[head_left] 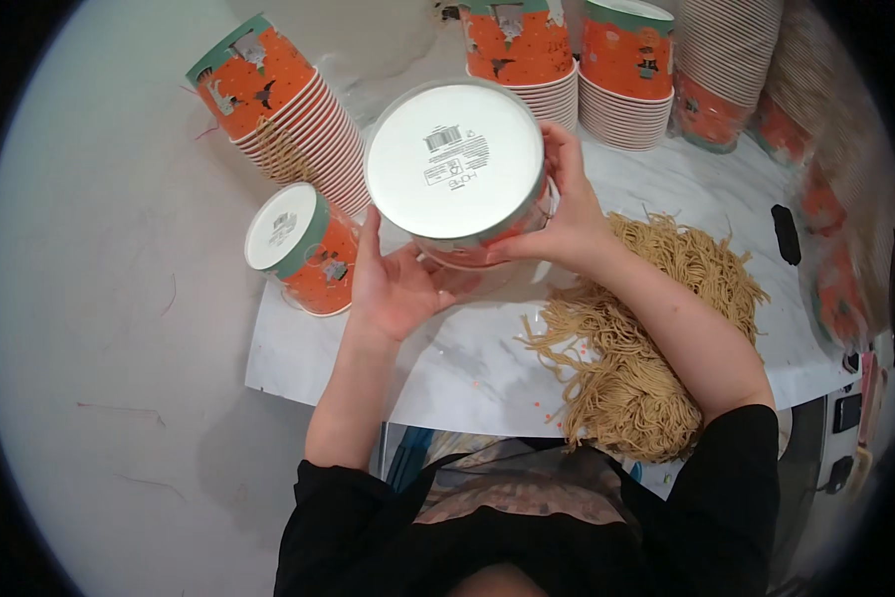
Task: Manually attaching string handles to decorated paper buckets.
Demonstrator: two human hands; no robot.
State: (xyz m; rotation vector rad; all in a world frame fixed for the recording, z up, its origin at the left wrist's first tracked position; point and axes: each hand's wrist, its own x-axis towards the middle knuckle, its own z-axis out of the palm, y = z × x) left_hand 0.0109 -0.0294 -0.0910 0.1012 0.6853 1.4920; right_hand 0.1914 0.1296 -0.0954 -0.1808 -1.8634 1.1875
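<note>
A large round paper bucket (pixel 454 159) hangs over the table in front of me, its white printed base turned up toward me. Its orange and green side shows only as a thin strip. My right hand (pixel 567 214) is closed on the bucket's right side, fingers behind and thumb along the near side. My left hand (pixel 399 284) supports it from the lower left, palm up, thumb against the side and fingers loosely curled beneath. Beside my left hand, a smaller-looking orange bucket (pixel 333 264) stands tilted, white base showing.
A leaning stack of orange buckets (pixel 258 80) is at the upper left. More stacks (pixel 621 75) line the back, some in clear plastic (pixel 721 109). Tan yarn strands (pixel 646 398) lie under my right forearm on the marbled table (pixel 467 388). A black object (pixel 786 235) lies at right.
</note>
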